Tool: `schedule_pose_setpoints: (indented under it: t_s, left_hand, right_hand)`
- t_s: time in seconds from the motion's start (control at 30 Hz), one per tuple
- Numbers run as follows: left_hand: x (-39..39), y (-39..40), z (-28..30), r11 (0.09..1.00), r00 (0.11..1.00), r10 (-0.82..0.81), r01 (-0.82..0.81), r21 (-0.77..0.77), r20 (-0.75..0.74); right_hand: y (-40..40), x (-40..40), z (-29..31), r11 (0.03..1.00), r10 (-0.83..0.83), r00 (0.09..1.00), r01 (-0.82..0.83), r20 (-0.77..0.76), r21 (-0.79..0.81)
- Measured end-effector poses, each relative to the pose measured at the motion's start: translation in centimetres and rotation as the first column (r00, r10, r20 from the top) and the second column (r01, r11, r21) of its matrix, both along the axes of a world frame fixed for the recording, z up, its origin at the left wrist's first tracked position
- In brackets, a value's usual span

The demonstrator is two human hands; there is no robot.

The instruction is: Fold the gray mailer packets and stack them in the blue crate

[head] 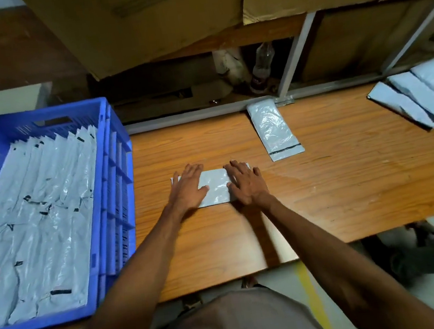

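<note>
Gray mailer packet (214, 188) lies folded on the surface (323, 192) under the flat, spread fingers of left hand (187, 188) and right hand (245, 182), so pressing the crease seems in hand; next it needs lifting left of the fingers into the blue crate (111, 204).

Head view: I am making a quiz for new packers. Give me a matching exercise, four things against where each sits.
Things:
1. crate
2. flat packet
3. pressed packet
4. packet pile

Places:
A. under both hands
B. far right of the table
C. left of the table
D. by the table's back edge, middle

Pairs: 1-C, 2-D, 3-A, 4-B
</note>
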State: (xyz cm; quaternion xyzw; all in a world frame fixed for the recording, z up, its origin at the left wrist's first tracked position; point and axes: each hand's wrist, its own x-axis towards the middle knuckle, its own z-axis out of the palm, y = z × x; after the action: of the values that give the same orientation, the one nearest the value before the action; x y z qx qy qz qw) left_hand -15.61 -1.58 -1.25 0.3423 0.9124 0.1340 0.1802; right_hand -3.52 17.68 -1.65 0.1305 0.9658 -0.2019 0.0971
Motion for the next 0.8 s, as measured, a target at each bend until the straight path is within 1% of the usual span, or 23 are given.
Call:
schedule_pose_setpoints:
  t_s: [0.07, 0.17, 0.2, 0.27, 0.33, 0.4, 0.47, 0.53, 0.6, 0.63, 0.7, 0.73, 0.8]
  left_hand:
    - [-0.6, 0.3, 1.0, 0.997, 0.999, -0.036, 0.034, -0.065, -0.025]
    - [-1.5, 0.7, 2.4, 0.992, 0.996, -0.079, 0.075, -0.103, -0.036]
    - [-1.8, 0.8, 3.1, 0.990, 0.996, -0.085, 0.081, -0.113, -0.029]
    - [-2.1, 0.7, 4.6, 0.992, 0.997, -0.075, 0.073, -0.107, -0.016]
    - [-2.3, 0.5, 6.2, 0.996, 0.997, -0.060, 0.056, -0.067, -0.057]
    - [-2.3, 0.2, 7.6, 0.998, 0.986, -0.051, 0.054, 0.011, -0.157]
    - [-1.5, -0.4, 8.3, 0.993, 0.963, -0.036, 0.064, 0.099, -0.265]
    - [0.1, -1.3, 7.9, 0.977, 0.932, -0.026, 0.100, 0.187, -0.360]
    - [1.9, -2.6, 5.8, 0.955, 0.907, -0.055, 0.170, 0.244, -0.418]
    - [2.8, -3.3, 4.5, 0.948, 0.911, -0.076, 0.191, 0.254, -0.405]
    - [4.4, -4.7, 2.1, 0.957, 0.946, -0.098, 0.175, 0.232, -0.309]
    - [5.1, -5.2, 1.2, 0.962, 0.959, -0.097, 0.159, 0.221, -0.267]
    - [5.7, -5.5, -0.2, 0.965, 0.969, -0.049, 0.109, 0.241, -0.242]
  right_hand:
    - [0.1, -1.0, 1.4, 1.000, -0.005, 1.000, 0.005, 0.004, 0.007]
    - [-0.3, -2.2, 3.5, 0.999, 0.007, 0.999, -0.010, 0.045, 0.046]
    - [-0.3, -2.4, 4.2, 0.999, 0.007, 1.000, -0.008, 0.028, 0.049]
    - [-0.2, -2.5, 5.5, 0.998, 0.018, 0.998, -0.014, -0.065, 0.060]
    - [0.0, -2.4, 6.7, 0.996, 0.036, 0.982, -0.021, -0.185, 0.082]
    - [0.1, -2.2, 7.5, 0.995, 0.050, 0.953, -0.021, -0.298, 0.098]
    - [0.1, -1.6, 7.8, 0.992, 0.066, 0.926, -0.022, -0.373, 0.122]
    - [0.0, -0.6, 7.1, 0.988, 0.088, 0.907, -0.026, -0.411, 0.155]
    - [-0.3, 1.0, 5.1, 0.981, 0.137, 0.911, -0.069, -0.389, 0.183]
    - [-0.5, 1.9, 3.8, 0.978, 0.162, 0.918, -0.101, -0.361, 0.183]
    - [-1.0, 3.6, 1.5, 0.979, 0.175, 0.928, -0.129, -0.329, 0.155]
    - [-1.2, 4.2, 0.7, 0.983, 0.162, 0.930, -0.123, -0.330, 0.135]
    - [-1.7, 4.5, -0.2, 0.991, 0.127, 0.934, -0.107, -0.333, 0.078]
